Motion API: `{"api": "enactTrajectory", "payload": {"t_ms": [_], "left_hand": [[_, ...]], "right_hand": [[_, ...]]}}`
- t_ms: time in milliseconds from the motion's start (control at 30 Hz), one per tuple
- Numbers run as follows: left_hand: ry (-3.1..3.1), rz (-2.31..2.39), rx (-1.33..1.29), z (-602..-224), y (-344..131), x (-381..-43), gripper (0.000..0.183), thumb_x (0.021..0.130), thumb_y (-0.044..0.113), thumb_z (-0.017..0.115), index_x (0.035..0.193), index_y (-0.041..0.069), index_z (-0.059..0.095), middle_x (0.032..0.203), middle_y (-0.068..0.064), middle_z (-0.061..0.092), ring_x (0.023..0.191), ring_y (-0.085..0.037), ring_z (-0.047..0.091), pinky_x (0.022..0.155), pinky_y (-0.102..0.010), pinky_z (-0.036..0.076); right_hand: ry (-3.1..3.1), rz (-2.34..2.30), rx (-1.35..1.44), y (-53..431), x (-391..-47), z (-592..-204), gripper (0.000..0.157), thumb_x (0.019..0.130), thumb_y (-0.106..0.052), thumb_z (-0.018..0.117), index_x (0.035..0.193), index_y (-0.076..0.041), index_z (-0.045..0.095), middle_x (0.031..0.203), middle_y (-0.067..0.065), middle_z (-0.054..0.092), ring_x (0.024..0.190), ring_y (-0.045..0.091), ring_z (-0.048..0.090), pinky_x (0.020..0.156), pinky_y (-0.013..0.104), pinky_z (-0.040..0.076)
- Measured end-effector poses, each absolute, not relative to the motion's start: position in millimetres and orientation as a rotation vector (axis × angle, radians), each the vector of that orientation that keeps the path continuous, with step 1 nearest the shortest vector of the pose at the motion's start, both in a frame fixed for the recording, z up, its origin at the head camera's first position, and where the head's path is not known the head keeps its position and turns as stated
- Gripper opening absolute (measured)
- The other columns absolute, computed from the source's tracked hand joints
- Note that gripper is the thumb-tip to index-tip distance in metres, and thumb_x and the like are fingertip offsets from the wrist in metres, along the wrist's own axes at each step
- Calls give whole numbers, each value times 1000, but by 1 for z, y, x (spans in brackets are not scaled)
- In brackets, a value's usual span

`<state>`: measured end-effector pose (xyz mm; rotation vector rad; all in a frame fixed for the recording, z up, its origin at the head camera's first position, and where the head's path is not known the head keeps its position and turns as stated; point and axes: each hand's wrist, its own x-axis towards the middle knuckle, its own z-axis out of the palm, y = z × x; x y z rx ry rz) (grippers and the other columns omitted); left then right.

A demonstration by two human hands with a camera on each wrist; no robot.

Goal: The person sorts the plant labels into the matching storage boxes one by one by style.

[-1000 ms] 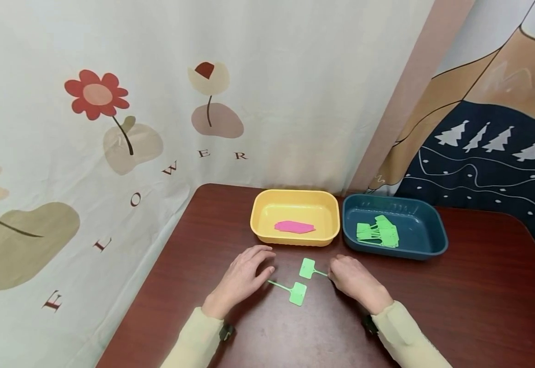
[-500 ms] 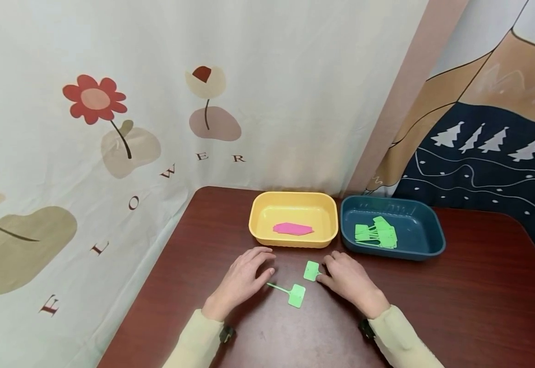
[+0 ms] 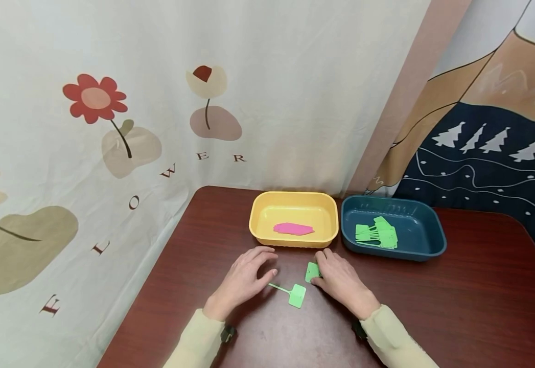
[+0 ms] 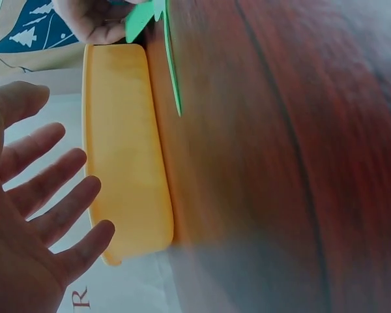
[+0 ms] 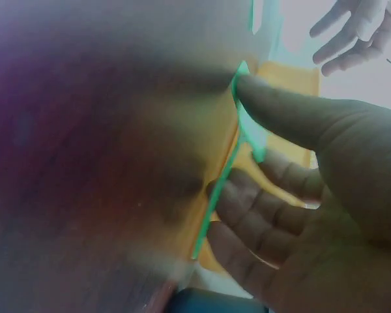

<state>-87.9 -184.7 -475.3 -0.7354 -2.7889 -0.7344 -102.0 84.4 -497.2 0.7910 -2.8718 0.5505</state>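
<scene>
Two bright green T-shaped plant labels are in front of the trays. My right hand (image 3: 341, 278) has its thumb and fingertips at the head of the farther label (image 3: 312, 272), pinching it by opposite edges. In the right wrist view that label's stem (image 5: 216, 203) runs beneath the fingers, and the hand covers it in the head view. My left hand (image 3: 244, 278) hovers with spread, loosely bent fingers and holds nothing. Close to its thumb is the stem end of the nearer plant label (image 3: 297, 295), which lies flat on the table.
A yellow tray (image 3: 255, 232) holding a pink flat piece (image 3: 293, 228) stands behind the hands. Right beside it, a dark blue tray (image 3: 421, 227) contains a heap of green plant labels (image 3: 382, 233). Printed curtains (image 3: 272, 102) hang along the brown table's (image 3: 488, 286) back edge.
From the stem end of the farther label, my right hand has slid left to its head and now pinches it. The label shifted slightly right. My left hand has barely moved.
</scene>
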Motion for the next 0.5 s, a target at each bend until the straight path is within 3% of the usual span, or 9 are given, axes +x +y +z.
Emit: {"api": "enactTrajectory", "payload": {"t_ms": [167,500], "left_hand": [[-2769,-748,-759,-472,-178,-90,32,94,27,75,123,13,73,131,-3,66,123,-26,61,103,-52,48],[-2680,-667,-938,-459,-140,-111,36,97,31,72,127,12,69,131,-1,65,126,-21,59,107,-45,46]], "right_hand": [[-2784,700,845,91,-101,-494,23,86,-3,83,97,-9,63,87,-1,62,76,16,60,69,36,54],[-2880,850,647,128,-95,-474,13,91,-5,78,97,-15,72,91,-7,67,77,8,59,71,32,55]]}}
